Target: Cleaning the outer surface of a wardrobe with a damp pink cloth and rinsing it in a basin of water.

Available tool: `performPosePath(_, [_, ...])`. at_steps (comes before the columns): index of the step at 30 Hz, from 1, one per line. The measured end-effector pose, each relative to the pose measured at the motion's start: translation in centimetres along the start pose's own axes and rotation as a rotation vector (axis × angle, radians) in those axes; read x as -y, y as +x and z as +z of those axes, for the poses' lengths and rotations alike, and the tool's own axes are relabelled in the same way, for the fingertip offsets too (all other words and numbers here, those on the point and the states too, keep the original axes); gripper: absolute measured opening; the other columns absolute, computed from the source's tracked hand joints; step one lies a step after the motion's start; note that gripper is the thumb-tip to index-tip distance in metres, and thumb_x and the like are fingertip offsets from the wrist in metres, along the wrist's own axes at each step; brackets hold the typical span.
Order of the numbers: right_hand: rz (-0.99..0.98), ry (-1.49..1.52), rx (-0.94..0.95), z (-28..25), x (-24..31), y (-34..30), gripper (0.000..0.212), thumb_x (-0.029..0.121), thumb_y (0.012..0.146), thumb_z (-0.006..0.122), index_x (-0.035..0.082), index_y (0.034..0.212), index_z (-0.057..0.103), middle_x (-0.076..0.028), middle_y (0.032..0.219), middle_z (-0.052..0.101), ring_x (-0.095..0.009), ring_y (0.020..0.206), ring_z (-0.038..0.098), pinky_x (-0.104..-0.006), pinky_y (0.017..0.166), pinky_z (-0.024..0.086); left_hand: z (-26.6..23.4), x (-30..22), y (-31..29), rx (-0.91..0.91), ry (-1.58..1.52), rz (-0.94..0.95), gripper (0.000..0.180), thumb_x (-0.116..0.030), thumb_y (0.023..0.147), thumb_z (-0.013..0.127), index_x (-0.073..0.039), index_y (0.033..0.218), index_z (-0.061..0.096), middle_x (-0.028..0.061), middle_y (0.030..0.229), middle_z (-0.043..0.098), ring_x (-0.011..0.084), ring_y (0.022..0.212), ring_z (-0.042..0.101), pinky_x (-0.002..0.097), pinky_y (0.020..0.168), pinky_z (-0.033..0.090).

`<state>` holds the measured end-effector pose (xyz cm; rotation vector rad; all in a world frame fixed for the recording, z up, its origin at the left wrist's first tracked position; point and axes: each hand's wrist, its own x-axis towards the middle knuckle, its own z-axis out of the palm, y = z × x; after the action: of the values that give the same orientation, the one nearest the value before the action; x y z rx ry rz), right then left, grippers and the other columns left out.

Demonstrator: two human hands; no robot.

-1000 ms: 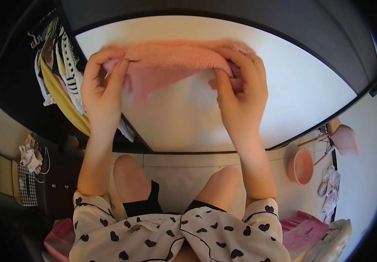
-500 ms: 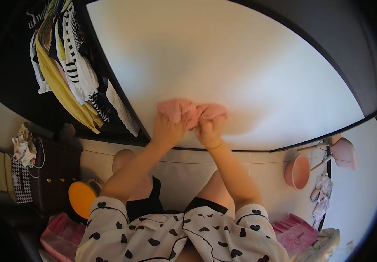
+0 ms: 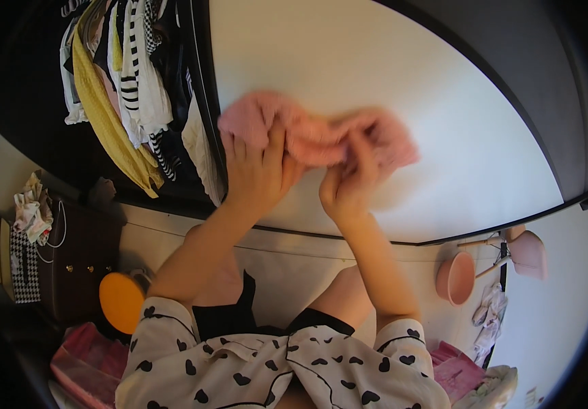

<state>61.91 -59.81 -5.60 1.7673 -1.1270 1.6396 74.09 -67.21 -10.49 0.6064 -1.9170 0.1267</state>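
Note:
A pink cloth (image 3: 311,141) is stretched between my two hands, in front of a pale, glossy wardrobe door (image 3: 471,143). My left hand (image 3: 258,167) grips its left part, fingers pointing up with the thumb toward the middle. Around the right part close the fingers of my right hand (image 3: 350,183), slightly smeared by motion. Both ends of the cloth flare out past my hands, and its middle is bunched. Whether the cloth touches the door I cannot tell.
Hanging clothes (image 3: 130,82) fill the wardrobe's open side at left. Below stand a dark drawer cabinet (image 3: 79,262) and a round orange stool (image 3: 120,301). At right are a pink bucket (image 3: 455,278), a pink dustpan (image 3: 527,253) and a plastic bag (image 3: 490,313).
Both hands have risen, and the right has moved outward. The cloth, bunched small before, is spread wider and higher across the door. My view has shifted slightly.

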Motion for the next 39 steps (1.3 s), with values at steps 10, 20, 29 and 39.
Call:
performPosePath(10, [0.809,-0.160,1.408,5.2,2.9,4.2,0.031,0.016,0.078,0.056,0.008,0.107,0.062,-0.010,0.100,0.062,-0.028,0.083,0.060,-0.0344,0.068,0.048,1.3,4.9,-8.9,0.136,0.007,-0.009,0.040,-0.014,0.080,0.056,0.001,0.117,0.050,0.0221,0.105,0.053,0.0405,0.091,0.048,0.0491,0.075,0.036])
performPosePath(20, [0.068,-0.269,0.937,4.4,-5.0,-27.3,0.035,0.020,0.085,0.055,0.022,0.120,0.055,0.008,0.116,0.058,-0.012,0.104,0.056,-0.0265,0.079,0.047,4.7,3.8,-25.1,0.545,0.010,-0.193,0.050,-0.017,0.081,0.061,0.005,0.124,0.046,0.0293,0.122,0.043,0.0468,0.111,0.044,0.0538,0.101,0.033])
performPosePath(29, [0.251,-0.385,0.918,4.5,1.2,-4.8,0.031,0.017,0.083,0.054,0.019,0.113,0.060,0.005,0.099,0.062,-0.016,0.092,0.059,-0.0295,0.072,0.047,2.8,1.9,-9.4,0.080,-0.376,-0.208,0.061,-0.012,0.082,0.057,0.001,0.135,0.031,0.0322,0.122,0.040,0.0467,0.104,0.043,0.0520,0.086,0.035])
performPosePath(39, [0.057,-0.749,0.160,-4.3,-2.2,-3.5,0.047,0.019,0.082,0.059,0.000,0.124,0.049,-0.017,0.104,0.056,-0.034,0.092,0.053,-0.0457,0.078,0.039,3.9,-4.6,0.4,-0.097,-0.010,0.218,0.037,-0.022,0.079,0.059,-0.009,0.114,0.058,0.0118,0.113,0.050,0.0375,0.097,0.045,0.0617,0.078,0.032])
